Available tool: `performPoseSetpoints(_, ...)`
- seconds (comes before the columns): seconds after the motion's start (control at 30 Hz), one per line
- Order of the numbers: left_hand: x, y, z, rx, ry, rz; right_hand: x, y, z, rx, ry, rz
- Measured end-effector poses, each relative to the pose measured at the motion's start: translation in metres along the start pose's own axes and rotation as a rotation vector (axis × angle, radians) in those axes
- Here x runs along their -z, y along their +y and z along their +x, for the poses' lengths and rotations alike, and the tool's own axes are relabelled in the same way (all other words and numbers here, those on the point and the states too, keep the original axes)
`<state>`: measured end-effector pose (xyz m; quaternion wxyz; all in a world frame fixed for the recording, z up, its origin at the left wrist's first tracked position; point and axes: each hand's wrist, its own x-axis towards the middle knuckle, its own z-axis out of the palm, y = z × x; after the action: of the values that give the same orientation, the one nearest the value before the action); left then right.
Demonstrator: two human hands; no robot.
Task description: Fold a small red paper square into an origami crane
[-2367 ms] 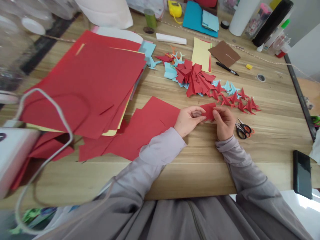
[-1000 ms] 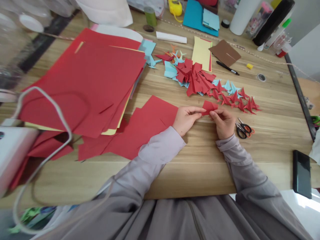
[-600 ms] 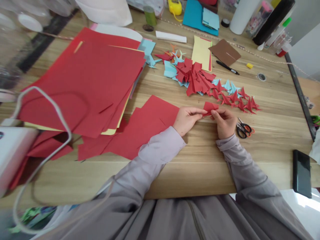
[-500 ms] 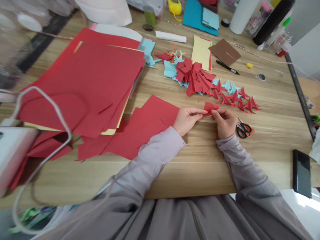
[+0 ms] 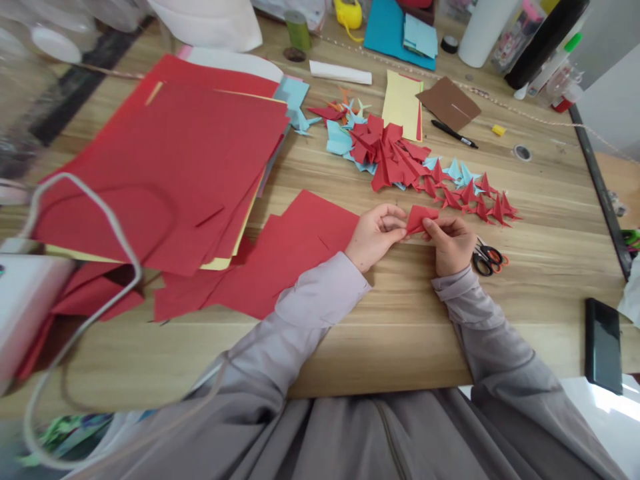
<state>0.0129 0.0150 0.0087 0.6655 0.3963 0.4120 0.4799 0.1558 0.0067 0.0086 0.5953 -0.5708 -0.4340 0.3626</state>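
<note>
A small folded piece of red paper (image 5: 419, 217) is held up between my hands over the wooden table. My right hand (image 5: 451, 244) pinches its right side between thumb and fingers. At its lower left corner, the thumb and fingertips of my left hand (image 5: 378, 235) close on the paper, the index finger curled. Just beyond the hands lie a heap of folded red paper pieces (image 5: 387, 152) and a row of red folded paper shapes (image 5: 469, 195) with pointed tips. Scissors (image 5: 488, 257) with black handles rest beside my right hand.
Loose red sheets (image 5: 300, 257) lie left of my left hand, next to a tall stack of red paper (image 5: 180, 173). A white cable (image 5: 117, 227) loops at the left. Farther back are a black pen (image 5: 454, 134) and brown paper (image 5: 449, 103). A phone (image 5: 603, 347) sits at the right edge.
My left index finger has lifted and curled back from the red paper's upper left, showing more of the paper. The right hand has barely moved.
</note>
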Motion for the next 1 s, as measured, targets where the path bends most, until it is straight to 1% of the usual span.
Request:
performPoseSetpoints(0.13, -0.0005, 0.0012, -0.001, 0.013, -0.024, 0.009, -0.0005, 0.0002, -0.0003, 0.007, -0.025, 0.016)
performPoseSetpoints(0.23, -0.0016, 0.0035, -0.0027, -0.018, -0.077, 0.121, -0.001, -0.0004, -0.0014, 0.002, -0.053, 0.011)
performPoseSetpoints(0.33, -0.0018, 0.0053, -0.0046, -0.02, -0.122, 0.252, -0.0008, -0.0006, -0.0021, 0.009, -0.067, 0.016)
performPoseSetpoints(0.5, -0.001, 0.0067, -0.0063, -0.006, -0.118, 0.325, 0.0004, 0.0011, -0.001, 0.013, -0.059, 0.028)
performPoseSetpoints(0.63, -0.0002, 0.0045, -0.0044, -0.007, -0.148, 0.304, 0.0002, 0.0037, 0.0012, 0.001, -0.032, 0.069)
performPoseSetpoints(0.83, 0.0023, -0.0016, -0.0006, -0.027, -0.197, 0.29, 0.0009, 0.0045, 0.0044, 0.003, 0.01, 0.052)
performPoseSetpoints(1.0, 0.0032, 0.0004, -0.0008, -0.023, -0.19, 0.292, 0.0013, 0.0024, 0.0045, 0.029, 0.014, 0.031)
